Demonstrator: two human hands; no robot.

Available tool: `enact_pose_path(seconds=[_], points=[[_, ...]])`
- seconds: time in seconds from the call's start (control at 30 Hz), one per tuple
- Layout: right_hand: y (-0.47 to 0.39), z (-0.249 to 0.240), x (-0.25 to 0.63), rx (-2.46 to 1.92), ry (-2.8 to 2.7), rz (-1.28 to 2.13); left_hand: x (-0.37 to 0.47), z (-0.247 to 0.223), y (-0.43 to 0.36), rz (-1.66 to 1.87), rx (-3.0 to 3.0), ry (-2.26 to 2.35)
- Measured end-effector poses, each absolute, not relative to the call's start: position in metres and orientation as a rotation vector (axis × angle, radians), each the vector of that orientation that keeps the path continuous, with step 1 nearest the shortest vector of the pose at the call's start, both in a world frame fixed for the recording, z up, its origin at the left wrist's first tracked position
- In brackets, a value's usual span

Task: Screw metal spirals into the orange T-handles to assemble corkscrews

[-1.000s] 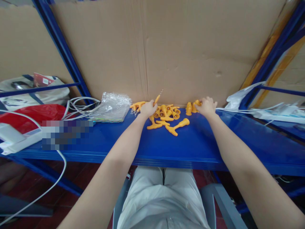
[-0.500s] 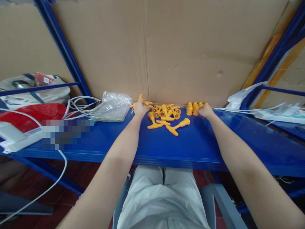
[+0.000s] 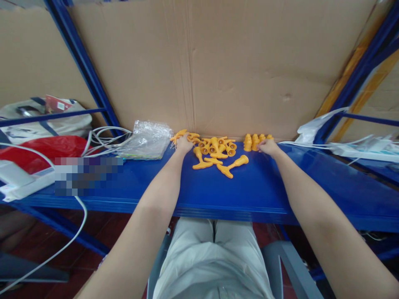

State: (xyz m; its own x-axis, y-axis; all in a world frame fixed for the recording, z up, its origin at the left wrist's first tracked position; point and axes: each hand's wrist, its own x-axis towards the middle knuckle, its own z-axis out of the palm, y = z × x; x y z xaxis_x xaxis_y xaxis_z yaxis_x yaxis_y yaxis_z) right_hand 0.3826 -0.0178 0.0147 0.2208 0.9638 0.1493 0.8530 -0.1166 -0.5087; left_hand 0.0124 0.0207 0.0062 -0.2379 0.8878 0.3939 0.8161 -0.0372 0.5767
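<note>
My left hand reaches to the back of the blue table, fingers curled over a yellow handle piece in a small group of such pieces. Small metal rings hang out beside them; the fingertips are partly hidden. To the right, my right hand has its fingers pressed together at a row of upright yellow stepped caps, touching one at the near right side. Between both hands lies a pile of yellow T-shaped parts with hollow round ends. One T-shaped part lies closest to me.
The blue table backs onto a cardboard wall. Left of my hands are clear plastic bags, white cables and a red bag. A white plastic bag and cables lie at the right, by the blue shelf post.
The yellow piece that stood up above my left fingers has tipped down among the others. My right hand has shifted very slightly left at the yellow caps.
</note>
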Motion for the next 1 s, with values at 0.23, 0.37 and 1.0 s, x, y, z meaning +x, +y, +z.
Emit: enact_pose_path(seconds=[0.23, 0.37, 1.0], points=[[-0.023, 0.015, 0.372, -2.086, -2.026, 0.036, 0.020, 0.009, 0.005, 0.927, 1.902, 2.216], [-0.025, 0.016, 0.366, -2.083, -2.073, -0.017, 0.016, 0.012, 0.004, 1.099, 1.881, 2.226], [-0.027, 0.019, 0.363, -2.107, -2.051, 0.014, 0.012, 0.003, 0.004, 0.823, 2.177, 2.154]])
